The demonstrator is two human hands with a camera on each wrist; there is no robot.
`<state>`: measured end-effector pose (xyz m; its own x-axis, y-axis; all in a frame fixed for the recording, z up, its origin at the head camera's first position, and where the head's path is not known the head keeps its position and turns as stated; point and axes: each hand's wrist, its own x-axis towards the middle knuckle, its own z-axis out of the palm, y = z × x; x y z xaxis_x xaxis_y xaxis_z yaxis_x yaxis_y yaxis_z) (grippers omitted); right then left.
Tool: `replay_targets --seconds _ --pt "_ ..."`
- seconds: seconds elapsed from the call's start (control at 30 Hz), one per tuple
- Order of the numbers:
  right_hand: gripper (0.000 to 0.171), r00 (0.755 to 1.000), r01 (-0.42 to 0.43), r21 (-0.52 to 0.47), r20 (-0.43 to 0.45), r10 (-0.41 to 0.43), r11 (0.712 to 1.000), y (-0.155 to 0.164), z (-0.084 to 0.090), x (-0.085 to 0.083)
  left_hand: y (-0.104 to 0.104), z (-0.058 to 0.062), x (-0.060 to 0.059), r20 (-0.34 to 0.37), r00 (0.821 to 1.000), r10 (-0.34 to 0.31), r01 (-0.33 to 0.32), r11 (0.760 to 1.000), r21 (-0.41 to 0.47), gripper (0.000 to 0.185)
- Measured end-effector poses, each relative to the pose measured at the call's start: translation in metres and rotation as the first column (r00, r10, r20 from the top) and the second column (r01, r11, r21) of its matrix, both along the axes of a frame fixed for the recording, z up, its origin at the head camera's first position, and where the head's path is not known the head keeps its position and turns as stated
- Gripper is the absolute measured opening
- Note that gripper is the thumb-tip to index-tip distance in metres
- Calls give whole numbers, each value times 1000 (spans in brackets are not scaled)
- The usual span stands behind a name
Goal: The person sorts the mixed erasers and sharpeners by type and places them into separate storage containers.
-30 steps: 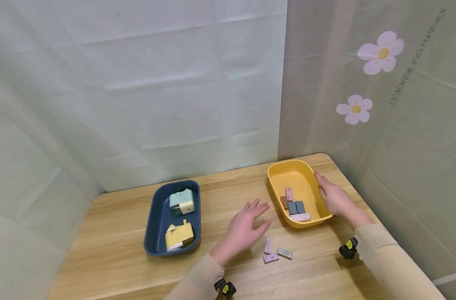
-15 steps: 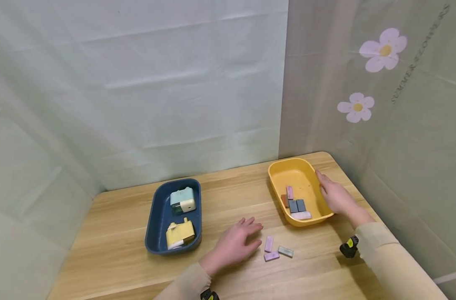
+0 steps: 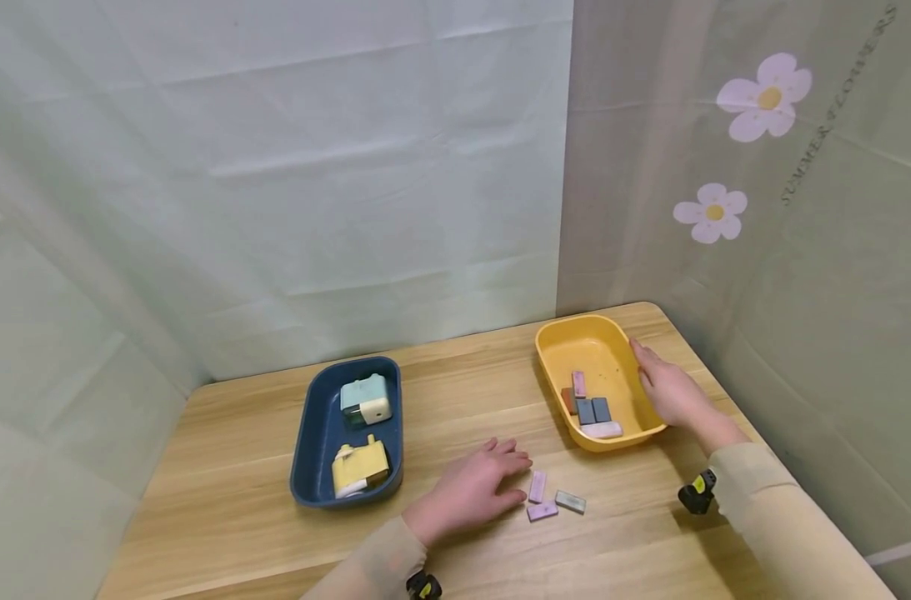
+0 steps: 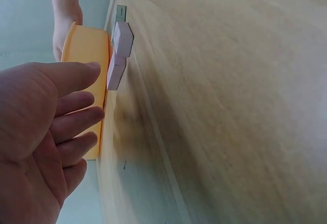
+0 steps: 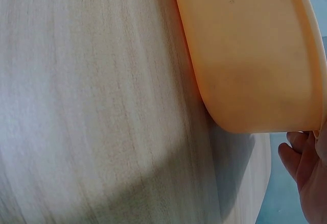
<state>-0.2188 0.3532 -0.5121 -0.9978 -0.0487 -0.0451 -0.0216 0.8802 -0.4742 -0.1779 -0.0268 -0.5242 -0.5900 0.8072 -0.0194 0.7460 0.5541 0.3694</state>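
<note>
A left hand (image 3: 473, 492) lies flat on the wooden bench (image 3: 222, 492), fingers relaxed, beside small pastel rectangular erasers (image 3: 537, 487). The right hand (image 3: 668, 390), fingers straight, rests against a yellow plastic tray (image 3: 601, 337).

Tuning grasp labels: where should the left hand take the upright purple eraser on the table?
Pinch the purple eraser across its long side faces, coming from above. It lies flat; the second purple eraser crowds its near end. The left hand is just beside it.

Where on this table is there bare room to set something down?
Bare wood lies between the blue tray and the yellow tray, and left of the blue tray. It is crowded by the left hand, where three loose erasers lie before the yellow tray.
</note>
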Motion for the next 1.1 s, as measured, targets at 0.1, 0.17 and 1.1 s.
replay_targets --seconds 0.1,0.17,1.1 --pt "61 1000 -1 0 3 1 1000 -1 0 0 3 0 -2 -1 1000 -27 27 999 -28 49" --pt "61 1000 0 -1 6 0 1000 -1 -1 0 5 1 -2 -6 999 -45 45 998 -41 50" --pt "60 1000 -1 9 3 1 1000 0 0 -2 20 -1 -9 -42 992 -121 117 989 -92 51"
